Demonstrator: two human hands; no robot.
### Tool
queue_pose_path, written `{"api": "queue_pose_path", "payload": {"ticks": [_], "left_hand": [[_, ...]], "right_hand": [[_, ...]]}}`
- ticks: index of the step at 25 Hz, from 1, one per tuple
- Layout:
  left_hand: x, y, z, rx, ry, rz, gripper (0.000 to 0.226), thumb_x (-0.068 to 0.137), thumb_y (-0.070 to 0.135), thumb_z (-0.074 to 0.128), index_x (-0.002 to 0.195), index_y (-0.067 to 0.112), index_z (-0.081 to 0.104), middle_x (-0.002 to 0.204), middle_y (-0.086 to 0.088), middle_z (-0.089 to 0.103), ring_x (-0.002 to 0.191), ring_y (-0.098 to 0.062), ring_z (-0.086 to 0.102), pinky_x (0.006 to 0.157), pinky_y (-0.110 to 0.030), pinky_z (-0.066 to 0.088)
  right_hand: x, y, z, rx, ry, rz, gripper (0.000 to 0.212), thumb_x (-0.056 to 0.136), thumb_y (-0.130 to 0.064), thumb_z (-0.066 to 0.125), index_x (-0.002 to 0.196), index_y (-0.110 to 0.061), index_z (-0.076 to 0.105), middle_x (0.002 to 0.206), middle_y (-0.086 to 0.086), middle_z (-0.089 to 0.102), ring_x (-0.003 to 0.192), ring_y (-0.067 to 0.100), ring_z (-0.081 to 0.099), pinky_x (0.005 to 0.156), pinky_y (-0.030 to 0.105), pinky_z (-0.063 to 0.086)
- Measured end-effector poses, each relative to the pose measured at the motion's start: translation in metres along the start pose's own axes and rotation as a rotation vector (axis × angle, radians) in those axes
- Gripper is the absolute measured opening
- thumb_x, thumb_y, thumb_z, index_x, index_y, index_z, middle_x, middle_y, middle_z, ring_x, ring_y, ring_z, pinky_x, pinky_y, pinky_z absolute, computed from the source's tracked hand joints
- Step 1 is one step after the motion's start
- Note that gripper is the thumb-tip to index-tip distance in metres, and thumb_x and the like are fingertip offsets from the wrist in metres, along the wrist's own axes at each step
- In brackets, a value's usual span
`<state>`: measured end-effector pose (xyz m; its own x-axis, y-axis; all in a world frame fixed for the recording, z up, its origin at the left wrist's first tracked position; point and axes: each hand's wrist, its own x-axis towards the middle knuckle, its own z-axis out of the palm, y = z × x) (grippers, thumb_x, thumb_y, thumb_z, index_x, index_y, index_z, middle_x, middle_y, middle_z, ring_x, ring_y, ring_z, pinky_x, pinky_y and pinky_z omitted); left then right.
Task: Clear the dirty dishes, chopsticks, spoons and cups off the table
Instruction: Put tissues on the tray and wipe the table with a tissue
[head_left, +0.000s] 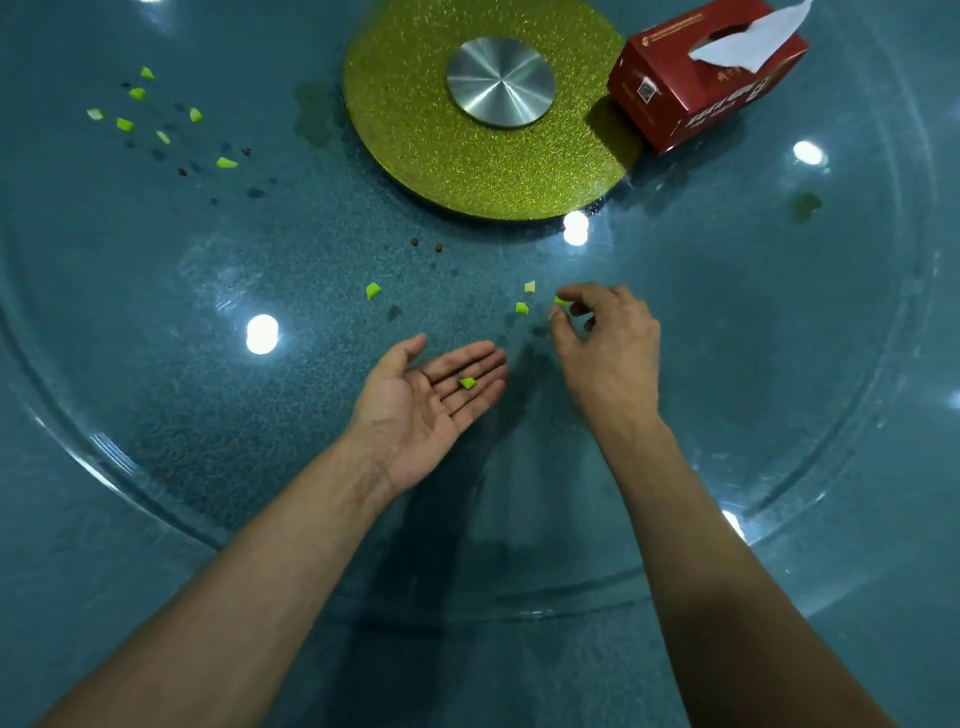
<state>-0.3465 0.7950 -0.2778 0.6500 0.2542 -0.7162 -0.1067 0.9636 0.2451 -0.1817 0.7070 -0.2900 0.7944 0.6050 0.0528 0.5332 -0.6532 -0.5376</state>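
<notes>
**Operator:** Head view: what are my hands doing?

**Spotter:** Your left hand (431, 395) lies palm up, fingers straight and relaxed, with one green scrap (468, 383) resting across the middle fingers. Your right hand (608, 338) is curled, thumb and forefinger pinching a second scrap (559, 300) at their tips.

**Operator:** And the dishes, chopsticks, spoons, cups?

**Spotter:** None show here. Only crumbs lie on the glass turntable (156, 483). There is a green piece (522, 308) just beside your right fingertips, towards your left hand. A pale piece (529, 286) lies just beyond them, and a larger green piece (372, 290) beyond your left thumb. A far cluster (137, 93) sits well apart from both hands.

**Operator:** What could go wrong?

**Spotter:** As I judge it, the pinched bit is tiny and probably slick, so a loose pinch could drop it before it reaches your left fingers. If you tilt that flat palm, its scrap slides off. If you stretch for the far cluster, your forearm could sweep the near crumbs away or set the glass turning.
</notes>
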Motion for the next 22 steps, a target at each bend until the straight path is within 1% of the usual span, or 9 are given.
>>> {"api": "queue_pose_path", "payload": {"ticks": [4,9,11,12,14,16,18,20,22], "left_hand": [[-0.002,0.001,-0.003,-0.008,0.001,-0.012,0.066,0.103,0.043,0.035,0.128,-0.013,0.059,0.128,-0.029,0.065,0.125,-0.037,0.062,0.099,-0.043,0.053],[-0.003,-0.002,-0.004,0.008,-0.006,-0.004,0.066,0.103,0.044,0.035,0.128,-0.011,0.059,0.127,-0.028,0.066,0.126,-0.036,0.062,0.103,-0.041,0.053],[-0.002,-0.003,-0.002,0.008,-0.003,0.004,0.065,0.103,0.044,0.035,0.128,-0.012,0.059,0.127,-0.029,0.066,0.126,-0.036,0.061,0.105,-0.041,0.051],[-0.002,-0.003,-0.001,0.004,0.0,0.006,0.065,0.103,0.043,0.036,0.127,-0.012,0.059,0.127,-0.03,0.066,0.125,-0.037,0.062,0.105,-0.041,0.05],[0.0,-0.003,0.001,-0.009,0.007,0.014,0.064,0.102,0.043,0.036,0.126,-0.012,0.06,0.126,-0.03,0.066,0.122,-0.037,0.064,0.103,-0.041,0.051],[0.003,-0.003,0.004,-0.01,0.025,0.024,0.059,0.103,0.041,0.037,0.118,-0.009,0.064,0.126,-0.027,0.067,0.113,-0.034,0.068,0.097,-0.04,0.054],[0.005,-0.004,0.006,-0.01,0.045,0.044,0.053,0.105,0.037,0.036,0.107,-0.006,0.067,0.125,-0.026,0.067,0.109,-0.031,0.068,0.095,-0.039,0.055],[0.006,-0.004,0.006,-0.017,0.046,0.063,0.052,0.106,0.031,0.034,0.111,-0.009,0.067,0.122,-0.027,0.068,0.114,-0.033,0.066,0.1,-0.04,0.053],[0.006,-0.003,0.005,-0.017,0.039,0.067,0.052,0.106,0.027,0.032,0.119,-0.013,0.063,0.125,-0.03,0.066,0.121,-0.037,0.064,0.104,-0.041,0.051]], "right_hand": [[0.013,0.001,0.004,-0.224,-0.038,0.006,0.026,0.095,-0.031,0.064,0.119,-0.029,0.071,0.114,0.002,0.066,0.109,0.029,0.054,0.091,0.04,0.033],[0.008,0.0,0.004,-0.244,-0.044,0.025,0.009,0.091,-0.029,0.067,0.101,-0.028,0.068,0.105,-0.005,0.069,0.103,0.026,0.054,0.089,0.04,0.031],[0.002,-0.002,0.003,-0.126,-0.076,0.042,0.006,0.088,-0.029,0.07,0.094,-0.028,0.068,0.094,-0.012,0.072,0.096,0.019,0.058,0.089,0.04,0.035],[-0.001,-0.007,0.001,0.016,-0.1,0.059,0.006,0.086,-0.028,0.072,0.09,-0.027,0.069,0.087,-0.015,0.072,0.087,0.013,0.061,0.089,0.039,0.042],[-0.008,-0.021,-0.005,0.32,-0.195,0.085,0.007,0.083,-0.022,0.077,0.085,-0.026,0.073,0.077,-0.015,0.071,0.07,0.001,0.061,0.079,0.029,0.052],[-0.015,-0.032,-0.01,0.423,-0.33,0.018,0.008,0.082,-0.019,0.079,0.084,-0.026,0.075,0.075,-0.014,0.071,0.069,-0.003,0.061,0.074,0.02,0.052],[-0.017,-0.036,-0.011,0.354,-0.387,-0.068,0.002,0.082,-0.031,0.075,0.082,-0.032,0.074,0.077,-0.019,0.071,0.075,-0.001,0.064,0.085,0.029,0.054],[-0.014,-0.031,-0.007,0.287,-0.289,-0.074,0.004,0.082,-0.04,0.068,0.08,-0.037,0.07,0.076,-0.022,0.069,0.073,0.003,0.064,0.089,0.044,0.053],[-0.004,-0.024,-0.002,0.186,-0.158,-0.034,0.007,0.085,-0.038,0.066,0.089,-0.034,0.071,0.078,-0.019,0.069,0.076,0.009,0.064,0.091,0.046,0.05]]}}
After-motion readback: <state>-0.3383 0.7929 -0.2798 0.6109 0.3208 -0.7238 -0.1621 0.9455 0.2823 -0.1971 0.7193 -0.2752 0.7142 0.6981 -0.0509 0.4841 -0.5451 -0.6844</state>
